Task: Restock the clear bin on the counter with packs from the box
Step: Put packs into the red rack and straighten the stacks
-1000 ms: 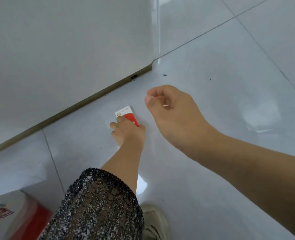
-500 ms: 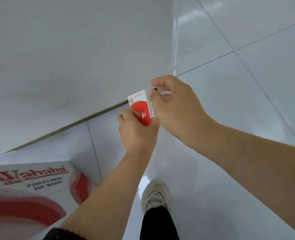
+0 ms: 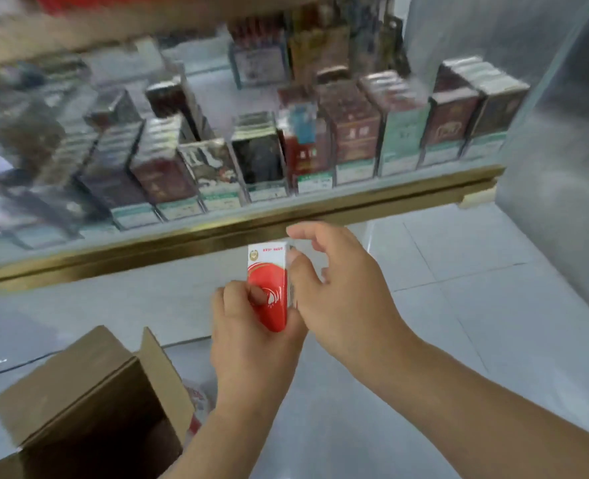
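Pack (image 3: 268, 267), earlier low over floor tiles (image 3: 465, 271), now faces display case (image 3: 217, 233) at twelve o'clock; left hand (image 3: 251, 344) grips its base, right hand (image 3: 341, 299) pinches its side; box (image 3: 78, 392) at seven.

A red-and-white pack (image 3: 268, 271) is upright, held by both grips. The left grip (image 3: 251, 344) wraps its lower end, thumb on the red face. The right grip (image 3: 338, 299) pinches its upper right edge. An open cardboard box (image 3: 89, 402) sits at lower left. Behind, a glass display case (image 3: 355, 210) holds blurred shelved packs (image 3: 351, 133).
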